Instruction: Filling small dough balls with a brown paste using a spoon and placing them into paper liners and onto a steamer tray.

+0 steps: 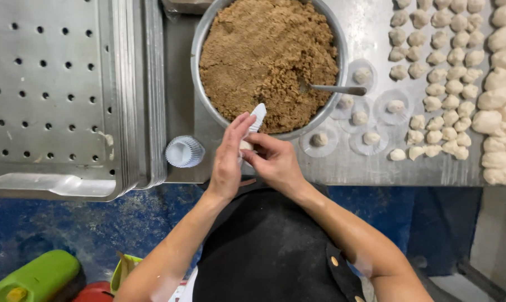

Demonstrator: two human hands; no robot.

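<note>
At frame centre, the left hand [229, 159] and right hand [273, 162] jointly pinch a dough piece [245, 146] in white paper [257, 116], just below the filling bowl [208, 33]; its long axis tilts upper right.

Perforated trays [51, 84], green jug [35, 277]

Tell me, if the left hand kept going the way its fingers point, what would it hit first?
Probably the rim of the metal bowl of brown filling. The left hand points up and slightly right, with the bowl right beyond its fingertips; height is hard to judge from above.
</note>
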